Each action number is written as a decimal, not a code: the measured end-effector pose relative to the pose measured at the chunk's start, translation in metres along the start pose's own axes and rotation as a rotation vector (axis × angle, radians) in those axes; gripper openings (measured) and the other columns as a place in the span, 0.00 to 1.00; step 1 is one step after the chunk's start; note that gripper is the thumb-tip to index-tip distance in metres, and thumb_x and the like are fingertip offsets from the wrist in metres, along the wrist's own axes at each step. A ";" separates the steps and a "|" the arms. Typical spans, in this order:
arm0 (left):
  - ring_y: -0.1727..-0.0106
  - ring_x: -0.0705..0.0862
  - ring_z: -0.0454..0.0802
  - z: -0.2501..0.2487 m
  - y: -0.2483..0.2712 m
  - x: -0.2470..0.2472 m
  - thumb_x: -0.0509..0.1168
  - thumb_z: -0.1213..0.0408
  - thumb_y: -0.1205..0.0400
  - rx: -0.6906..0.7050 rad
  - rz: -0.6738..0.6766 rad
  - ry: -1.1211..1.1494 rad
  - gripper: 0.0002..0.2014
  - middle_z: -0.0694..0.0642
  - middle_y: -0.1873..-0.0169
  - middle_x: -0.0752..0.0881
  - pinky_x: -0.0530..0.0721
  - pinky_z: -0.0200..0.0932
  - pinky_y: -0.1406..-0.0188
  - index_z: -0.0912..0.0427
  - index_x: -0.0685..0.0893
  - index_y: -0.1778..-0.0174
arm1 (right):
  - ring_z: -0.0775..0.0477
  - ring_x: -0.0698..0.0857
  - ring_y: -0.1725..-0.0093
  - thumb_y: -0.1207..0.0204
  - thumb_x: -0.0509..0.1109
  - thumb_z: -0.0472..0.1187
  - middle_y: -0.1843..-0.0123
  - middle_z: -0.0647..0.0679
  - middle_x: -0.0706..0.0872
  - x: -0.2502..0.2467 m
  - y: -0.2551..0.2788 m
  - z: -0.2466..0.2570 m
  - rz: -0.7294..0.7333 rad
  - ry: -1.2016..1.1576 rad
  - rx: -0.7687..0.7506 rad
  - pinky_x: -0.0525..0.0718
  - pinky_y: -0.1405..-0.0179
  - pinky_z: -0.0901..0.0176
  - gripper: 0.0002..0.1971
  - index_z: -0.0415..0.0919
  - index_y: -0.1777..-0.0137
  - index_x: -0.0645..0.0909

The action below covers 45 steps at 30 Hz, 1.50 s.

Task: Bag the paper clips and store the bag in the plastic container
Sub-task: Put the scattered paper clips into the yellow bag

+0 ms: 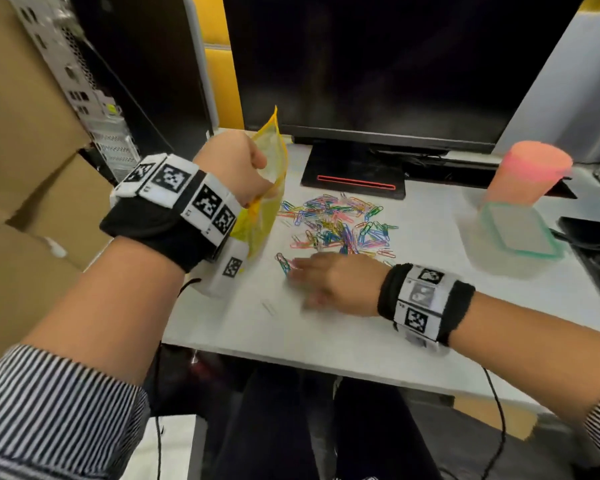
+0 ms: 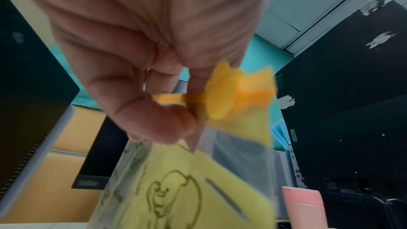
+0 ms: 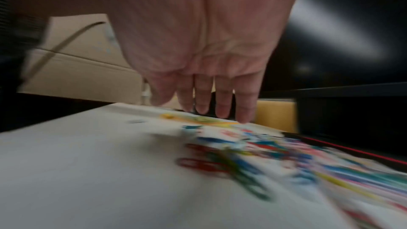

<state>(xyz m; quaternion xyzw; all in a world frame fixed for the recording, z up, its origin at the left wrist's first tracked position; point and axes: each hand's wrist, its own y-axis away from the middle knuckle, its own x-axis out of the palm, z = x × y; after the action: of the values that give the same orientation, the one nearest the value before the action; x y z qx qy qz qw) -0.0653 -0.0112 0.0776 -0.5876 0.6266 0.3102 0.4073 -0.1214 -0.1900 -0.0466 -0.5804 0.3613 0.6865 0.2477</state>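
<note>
Left hand [image 1: 236, 164] pinches the translucent yellow zip bag [image 1: 269, 188] upright; flat-fingered, empty right hand [image 1: 333, 280] should sweep the coloured wire paper clips [image 1: 340, 223] toward its mouth.

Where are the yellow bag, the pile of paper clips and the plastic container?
yellow bag [image 1: 270, 161], head view, on its upper panel above the left hand.
pile of paper clips [image 1: 340, 223], head view, on the pile's middle.
plastic container [image 1: 520, 233], head view, on its green-rimmed lid.

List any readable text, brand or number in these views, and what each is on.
"Lenovo": vertical label on the black monitor's edge, left wrist view.
Logo on the second monitor's bezel: too blurred to read.
Small characters under the wristband's square markers: too small to read.
Yellow bag: a line drawing, no legible words.
</note>
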 end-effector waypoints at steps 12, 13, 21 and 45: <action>0.47 0.84 0.53 0.018 0.006 0.007 0.75 0.58 0.28 -0.023 0.016 -0.062 0.21 0.52 0.40 0.84 0.79 0.44 0.48 0.54 0.85 0.39 | 0.44 0.42 0.14 0.20 0.43 0.67 0.14 0.54 0.39 0.010 -0.039 0.001 0.239 0.059 0.241 0.43 0.17 0.39 0.38 0.51 0.16 0.38; 0.45 0.84 0.53 0.017 0.006 0.009 0.75 0.58 0.28 -0.018 0.022 -0.066 0.21 0.52 0.40 0.84 0.78 0.43 0.49 0.55 0.85 0.39 | 0.43 0.43 0.14 0.20 0.45 0.67 0.14 0.52 0.39 0.010 -0.038 -0.005 0.222 0.018 0.277 0.45 0.17 0.40 0.38 0.50 0.16 0.39; 0.68 0.84 0.51 0.003 0.018 0.033 0.72 0.59 0.26 0.013 0.147 -0.021 0.16 0.49 0.67 0.82 0.77 0.38 0.65 0.55 0.85 0.43 | 0.44 0.43 0.14 0.19 0.46 0.64 0.14 0.49 0.38 0.017 0.008 -0.042 0.227 -0.032 0.376 0.51 0.18 0.37 0.38 0.46 0.16 0.40; 0.79 0.82 0.44 -0.008 0.019 0.086 0.70 0.65 0.25 0.091 0.291 0.157 0.12 0.52 0.63 0.86 0.80 0.37 0.73 0.50 0.83 0.47 | 0.39 0.85 0.45 0.27 0.64 0.26 0.45 0.41 0.88 -0.001 0.016 -0.048 -0.028 -0.104 0.330 0.83 0.47 0.54 0.16 0.37 0.42 0.85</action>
<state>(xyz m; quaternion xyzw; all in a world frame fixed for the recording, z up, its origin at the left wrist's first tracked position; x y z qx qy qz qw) -0.0833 -0.0574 0.0039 -0.4943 0.7482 0.2904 0.3339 -0.1035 -0.2374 -0.0452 -0.5005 0.4476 0.6434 0.3676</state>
